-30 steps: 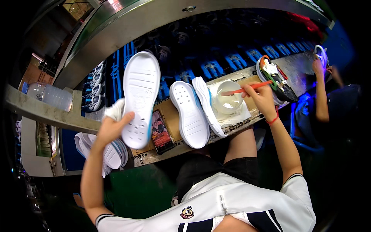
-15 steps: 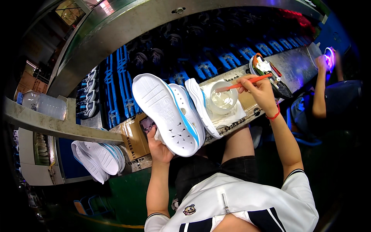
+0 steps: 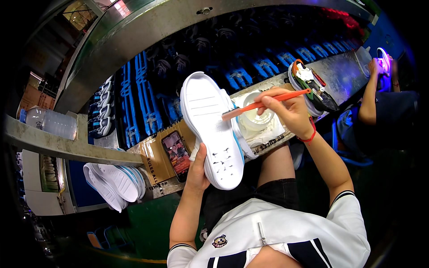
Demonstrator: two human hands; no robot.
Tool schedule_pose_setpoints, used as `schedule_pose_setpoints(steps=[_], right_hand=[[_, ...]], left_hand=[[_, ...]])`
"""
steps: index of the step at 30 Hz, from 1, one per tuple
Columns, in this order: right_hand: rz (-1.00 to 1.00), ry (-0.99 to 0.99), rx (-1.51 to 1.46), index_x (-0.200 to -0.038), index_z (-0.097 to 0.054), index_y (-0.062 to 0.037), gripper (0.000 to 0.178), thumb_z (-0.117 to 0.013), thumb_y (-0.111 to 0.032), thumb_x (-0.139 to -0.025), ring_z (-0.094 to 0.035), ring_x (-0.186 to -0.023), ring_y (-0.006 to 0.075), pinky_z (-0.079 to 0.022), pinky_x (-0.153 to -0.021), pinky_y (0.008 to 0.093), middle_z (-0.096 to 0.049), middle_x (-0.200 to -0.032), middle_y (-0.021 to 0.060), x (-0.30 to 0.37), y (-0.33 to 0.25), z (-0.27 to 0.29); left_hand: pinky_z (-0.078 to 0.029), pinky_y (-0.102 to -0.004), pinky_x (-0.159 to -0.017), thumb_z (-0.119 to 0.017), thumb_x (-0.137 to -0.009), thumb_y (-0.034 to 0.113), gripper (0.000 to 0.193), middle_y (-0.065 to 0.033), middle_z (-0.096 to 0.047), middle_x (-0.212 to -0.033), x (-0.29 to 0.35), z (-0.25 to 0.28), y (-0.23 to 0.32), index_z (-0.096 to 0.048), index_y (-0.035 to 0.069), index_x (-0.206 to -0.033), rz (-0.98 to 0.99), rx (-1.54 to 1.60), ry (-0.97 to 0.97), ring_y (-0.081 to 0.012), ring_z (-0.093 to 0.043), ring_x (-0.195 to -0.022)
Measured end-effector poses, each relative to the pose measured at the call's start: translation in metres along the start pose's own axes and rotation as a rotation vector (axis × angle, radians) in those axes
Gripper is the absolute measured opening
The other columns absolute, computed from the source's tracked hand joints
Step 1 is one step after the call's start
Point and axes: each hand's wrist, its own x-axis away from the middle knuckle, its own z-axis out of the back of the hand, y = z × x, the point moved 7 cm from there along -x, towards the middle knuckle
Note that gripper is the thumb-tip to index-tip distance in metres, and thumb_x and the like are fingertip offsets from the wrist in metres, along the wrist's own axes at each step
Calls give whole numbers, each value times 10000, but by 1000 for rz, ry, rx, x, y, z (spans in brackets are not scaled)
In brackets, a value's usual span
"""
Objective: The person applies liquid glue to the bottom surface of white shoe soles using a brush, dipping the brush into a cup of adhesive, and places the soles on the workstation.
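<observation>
My left hand [image 3: 197,172] is closed around the edge of a white shoe sole [image 3: 201,109]. It is tilted upright, its inner face toward me, with small cut marks near its lower end and a blue band along the side. In my right hand [image 3: 288,112] is an orange brush [image 3: 259,104] like a toothbrush, pinched by its handle. The brush's head meets the middle of the sole. Partly covered by my right hand, a white bowl [image 3: 250,121] of pale, clear-looking liquid stands on a white cloth [image 3: 272,134]. Another white sole [image 3: 248,149] lies mostly hidden behind the held one.
A phone [image 3: 176,154] lies on cardboard [image 3: 154,163] beside my left hand. White soles [image 3: 115,178] are stacked at the left. Dark shoes with blue parts [image 3: 239,76] line the rack beyond. A multicoloured shoe [image 3: 313,87] sits at right, near a co-worker's hand [image 3: 375,67].
The sole has shifted right and turned more upright, uncovering the phone. My right hand has brought the brush from the bowl leftward onto the sole.
</observation>
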Motion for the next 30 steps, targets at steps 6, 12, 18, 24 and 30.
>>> schedule_pose_setpoints(steps=[6,12,18,24,30], right_hand=[[90,-205,277,-853,-687,5,141,-609,-112,-854,-640,-701,138,-491,-663,266,-677,-723,59,-5,-9,-17],[89,-1,380,-925,-659,44,192,-565,-121,-901,-634,-695,134,-498,-684,266,-666,-767,97,-39,-6,19],[350,-360,373,-874,-695,-1,161,-627,-144,-851,-648,-687,149,-518,-654,251,-671,-792,98,-64,-37,-17],[388,-731,144,-889,-703,-42,156,-632,-174,-845,-612,-734,189,-480,-697,294,-657,-759,67,-17,-45,-99],[-138,-221,174,-872,-668,56,199,-567,-116,-886,-629,-689,123,-494,-690,244,-663,-745,95,-44,5,-11]], left_hand=[[-476,-373,-933,-452,-909,523,724,-156,-510,-1264,5,-2,7,-277,10,-1389,-49,-167,62,-237,-564,-1106],[-536,-480,-775,-429,-901,537,751,-230,-493,-1239,16,1,-16,-279,-16,-1386,159,-13,-114,-355,-605,-969],[-532,-530,-731,-405,-916,523,713,-295,-509,-1187,34,-39,-3,-320,-18,-1373,521,523,-322,-407,-606,-935],[-536,-570,-695,-341,-945,498,650,-299,-555,-1114,27,-19,-7,-366,-23,-1333,463,546,-223,-431,-629,-891],[-512,-513,-649,-391,-887,521,716,-301,-550,-1059,34,-34,-16,-393,-53,-1314,533,610,-177,-422,-605,-799]])
